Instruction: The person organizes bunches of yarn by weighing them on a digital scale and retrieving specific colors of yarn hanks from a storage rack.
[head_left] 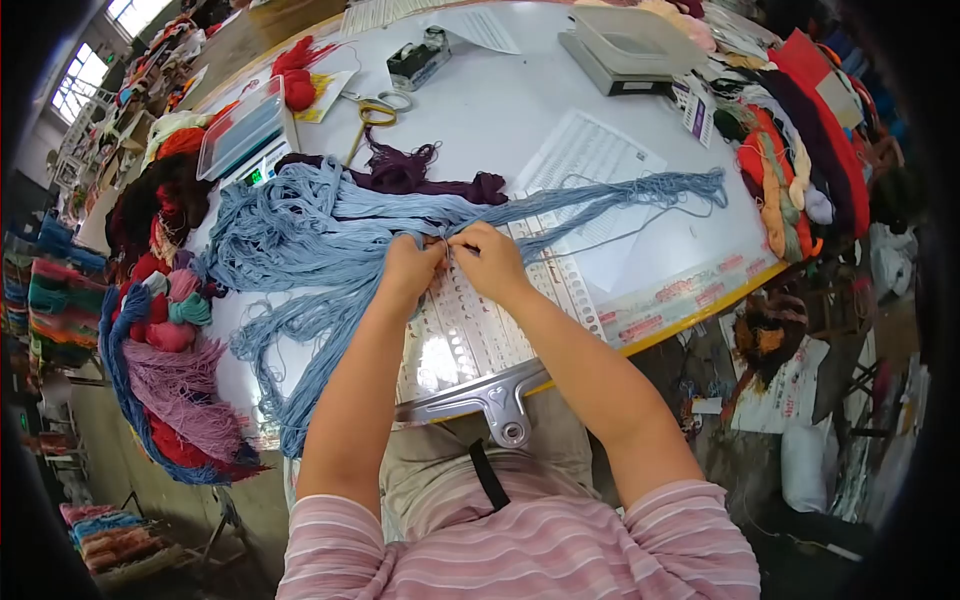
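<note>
Near table (505, 90) centre, blue yarn (300, 232) lay bunched at 9 to 10 o'clock from the left hand (412, 266), its loose length trailing to 2 o'clock. Left hand: mostly closed, fingertips pinched at the yarn's edge. Right hand (490, 262), just beside it: thumb and fingers likewise drawn together; item pinched was too small to tell. Punched sheet (470, 335) lay at 5 o'clock, dark purple yarn (402, 172) at 12, gold scissors (364, 124) beyond, toward 11.

This is a yarn workshop: blue yarn (290, 230) and scissors (362, 128) on a big table (480, 105), colorful bundles (65, 290) left.
</note>
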### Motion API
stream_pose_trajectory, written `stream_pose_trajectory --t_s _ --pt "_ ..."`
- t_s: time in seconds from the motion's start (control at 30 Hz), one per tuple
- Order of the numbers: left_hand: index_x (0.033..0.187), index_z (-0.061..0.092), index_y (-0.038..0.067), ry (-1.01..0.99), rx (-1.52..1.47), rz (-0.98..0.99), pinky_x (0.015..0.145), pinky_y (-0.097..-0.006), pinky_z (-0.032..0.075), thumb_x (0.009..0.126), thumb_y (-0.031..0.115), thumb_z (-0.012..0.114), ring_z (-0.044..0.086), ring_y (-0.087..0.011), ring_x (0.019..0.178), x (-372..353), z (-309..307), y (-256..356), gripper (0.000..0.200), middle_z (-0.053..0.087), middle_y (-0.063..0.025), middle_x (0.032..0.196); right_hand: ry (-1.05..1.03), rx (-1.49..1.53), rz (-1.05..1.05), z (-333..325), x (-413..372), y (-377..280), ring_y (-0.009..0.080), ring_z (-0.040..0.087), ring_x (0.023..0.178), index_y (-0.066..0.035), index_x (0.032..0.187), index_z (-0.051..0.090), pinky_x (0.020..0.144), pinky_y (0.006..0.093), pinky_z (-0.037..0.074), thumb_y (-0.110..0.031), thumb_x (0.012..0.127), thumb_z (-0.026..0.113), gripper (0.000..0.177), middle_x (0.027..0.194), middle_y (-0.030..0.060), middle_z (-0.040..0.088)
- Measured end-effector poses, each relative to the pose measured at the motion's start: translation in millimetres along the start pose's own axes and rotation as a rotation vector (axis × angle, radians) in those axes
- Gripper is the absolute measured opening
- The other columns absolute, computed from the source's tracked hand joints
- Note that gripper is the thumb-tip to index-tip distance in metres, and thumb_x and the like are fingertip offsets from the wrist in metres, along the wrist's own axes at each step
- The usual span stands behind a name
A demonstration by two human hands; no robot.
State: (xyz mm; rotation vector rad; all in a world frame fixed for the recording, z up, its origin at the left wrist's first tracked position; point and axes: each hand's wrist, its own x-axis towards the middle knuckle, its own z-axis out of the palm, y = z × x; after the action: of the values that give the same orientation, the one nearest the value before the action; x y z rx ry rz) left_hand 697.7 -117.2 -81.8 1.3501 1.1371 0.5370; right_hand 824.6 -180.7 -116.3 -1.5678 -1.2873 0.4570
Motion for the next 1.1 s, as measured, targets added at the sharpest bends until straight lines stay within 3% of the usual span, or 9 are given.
stream_pose_trajectory --t_s 0.2,0.3,0.43,0.57,0.63,0.83,0.9,1.0,1.1 --pt "0.055 0.061 -0.003 0.106 0.209 0.030 0.041 -0.0323 0.044 0.072 0.015 0.061 0.057 -0.0181 0.041 10.6 -0.5 -7.7 0.025 0.056 -0.0107 0.046 -0.093 0.133 0.255 5.1 10.5 9.2 0.0255 0.064 0.080 -0.006 0.081 0.069 0.072 0.0345 0.050 -0.016 0.074 0.061 0.015 0.085 0.0100 0.066" --pt "0.062 0.065 -0.002 0.186 0.521 0.093 0.056 -0.0387 0.049 0.067 0.023 0.063 0.062 -0.0305 0.054 16.8 -5.9 -11.1 0.025 0.060 -0.0186 0.056 -0.117 -0.099 0.206 -2.5 9.1 -8.5 0.0264 0.062 0.081 -0.006 0.090 0.056 0.072 0.0359 0.049 -0.015 0.070 0.065 0.024 0.085 0.0099 0.063" --pt "0.067 0.065 -0.001 0.424 0.720 0.304 0.056 -0.0388 0.049 0.067 0.021 0.063 0.062 -0.0284 0.054 17.7 -48.2 3.6 0.023 0.061 -0.0176 0.059 -0.133 -0.193 0.083 -3.8 3.5 -18.6 0.0286 0.058 0.084 -0.007 0.090 0.055 0.073 0.0379 0.048 -0.011 0.069 0.065 0.024 0.094 0.0103 0.056" --pt "0.074 0.057 0.001 0.411 0.258 0.130 0.049 -0.0313 0.047 0.076 0.019 0.061 0.056 -0.0162 0.050 -2.3 -90.3 15.8 0.019 0.058 -0.0070 0.058 -0.114 -0.335 -0.104 1.6 3.8 -12.9 0.0291 0.056 0.088 -0.006 0.088 0.060 0.073 0.0418 0.047 -0.008 0.068 0.064 0.020 0.098 0.0118 0.052" --pt "0.082 0.055 0.001 0.303 -0.320 0.020 0.051 -0.0288 0.047 0.083 0.023 0.058 0.058 -0.0162 0.059 3.4 -85.3 2.3 0.022 0.059 -0.0078 0.068 -0.140 -0.464 -0.154 3.8 8.5 -19.7 0.0275 0.055 0.091 -0.006 0.086 0.060 0.074 0.0404 0.047 -0.008 0.068 0.065 0.019 0.097 0.0099 0.053" --pt "0.090 0.052 0.005 0.008 -0.584 0.078 0.068 -0.0290 0.047 0.093 0.025 0.043 0.061 -0.0194 0.078 -7.7 -67.7 5.1 0.023 0.065 -0.0114 0.082 -0.148 -0.595 -0.372 -3.3 23.3 -18.1 0.0275 0.054 0.087 -0.005 0.080 0.061 0.075 0.0409 0.045 -0.013 0.066 0.066 0.017 0.087 0.0108 0.056" --pt "0.093 0.055 0.005 -0.135 -0.737 0.083 0.078 -0.0317 0.045 0.094 0.021 0.039 0.061 -0.0237 0.090 -10.9 -67.9 9.3 0.022 0.065 -0.0115 0.093 -0.194 -0.534 -0.234 -4.6 26.0 -16.8 0.0301 0.056 0.081 -0.004 0.090 0.058 0.075 0.0424 0.044 -0.015 0.068 0.065 0.025 0.083 0.0117 0.059" --pt "0.106 0.048 0.009 -0.094 -0.968 0.123 0.072 -0.0291 0.046 0.090 0.011 0.046 0.063 -0.0222 0.086 -21.1 -53.8 15.0 0.016 0.062 -0.0127 0.107 -0.322 -0.212 -0.026 -15.0 31.6 -17.3 0.0268 0.058 0.077 -0.004 0.102 0.052 0.071 0.0381 0.045 -0.011 0.071 0.061 0.033 0.078 0.0110 0.060" --pt "0.112 0.041 0.013 -0.242 -0.660 0.159 0.062 -0.0254 0.048 0.083 -0.002 0.052 0.064 -0.0201 0.078 -17.3 -40.7 11.7 0.035 0.056 -0.0139 0.119 -0.470 -0.049 0.104 -37.5 39.7 -30.2 0.0204 0.059 0.081 -0.006 0.110 0.046 0.071 0.0323 0.045 -0.007 0.073 0.058 0.039 0.077 0.0099 0.059"
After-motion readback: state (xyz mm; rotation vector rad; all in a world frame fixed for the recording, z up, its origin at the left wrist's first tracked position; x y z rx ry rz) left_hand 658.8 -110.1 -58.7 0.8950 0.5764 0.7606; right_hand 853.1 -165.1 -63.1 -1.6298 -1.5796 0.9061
